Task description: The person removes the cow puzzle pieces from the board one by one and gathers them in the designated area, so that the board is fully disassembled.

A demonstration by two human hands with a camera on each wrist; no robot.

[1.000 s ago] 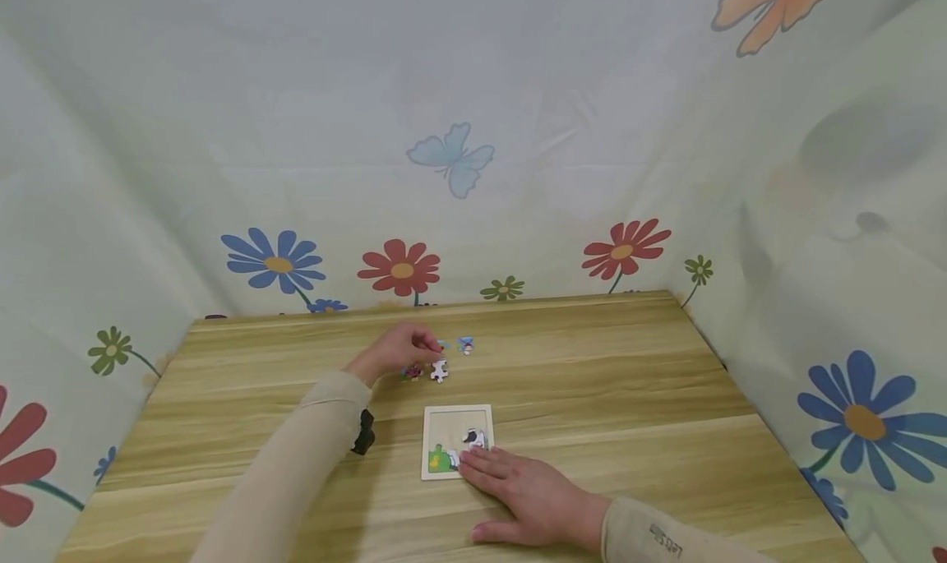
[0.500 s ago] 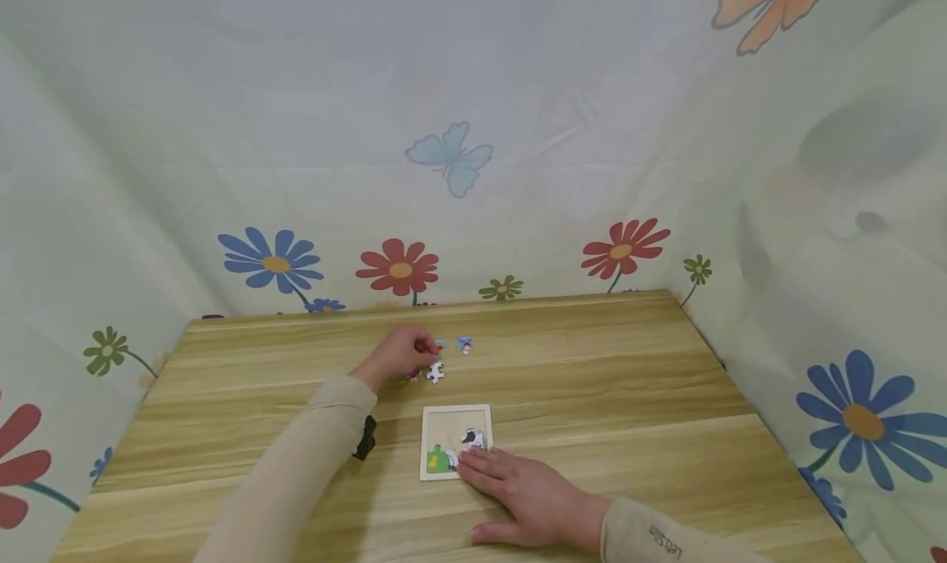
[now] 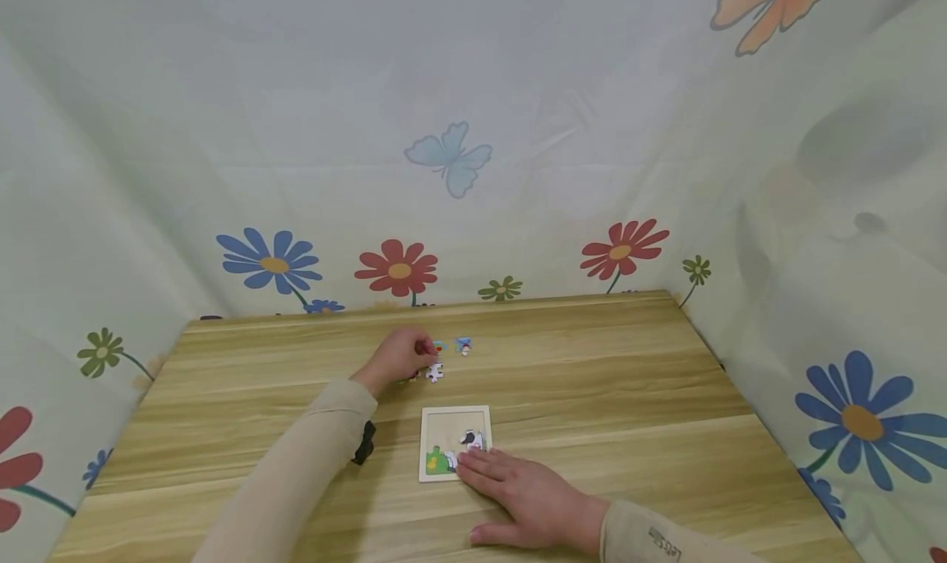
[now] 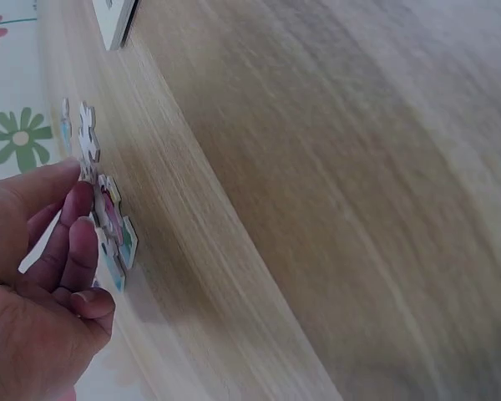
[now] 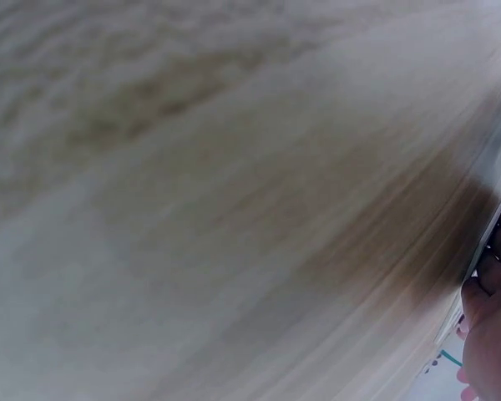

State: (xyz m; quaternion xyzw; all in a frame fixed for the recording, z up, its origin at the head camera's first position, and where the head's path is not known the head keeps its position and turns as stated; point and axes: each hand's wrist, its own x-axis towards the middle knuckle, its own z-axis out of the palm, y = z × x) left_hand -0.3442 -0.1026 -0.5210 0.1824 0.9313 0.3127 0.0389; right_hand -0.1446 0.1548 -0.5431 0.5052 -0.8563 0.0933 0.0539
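My left hand (image 3: 399, 356) reaches to the far middle of the table, with thumb and forefinger pinching the edge of a white jigsaw piece (image 3: 435, 373). In the left wrist view, the other fingers of that left hand (image 4: 46, 259) curl in beside a multicoloured jigsaw piece (image 4: 110, 213). My right hand (image 3: 521, 497) rests flat, fingers stretched out, with its fingertips over the lower right corner of a square puzzle tray (image 3: 424, 440). Inside the tray lie a green piece (image 3: 435, 461) and a black-and-white piece (image 3: 469, 440); the fingers hide part of the picture.
Beyond the left fingertips lie a blue jigsaw piece (image 3: 463, 345) and a small blue-and-red one (image 3: 439, 347). The wood-grain table (image 3: 592, 382) ends at a pale curtain (image 3: 555, 160) printed with flowers and butterflies.
My left hand has shifted slightly towards me and now covers more of the dark multicoloured piece. The white piece has turned and moved a little. The right hand stays in place.
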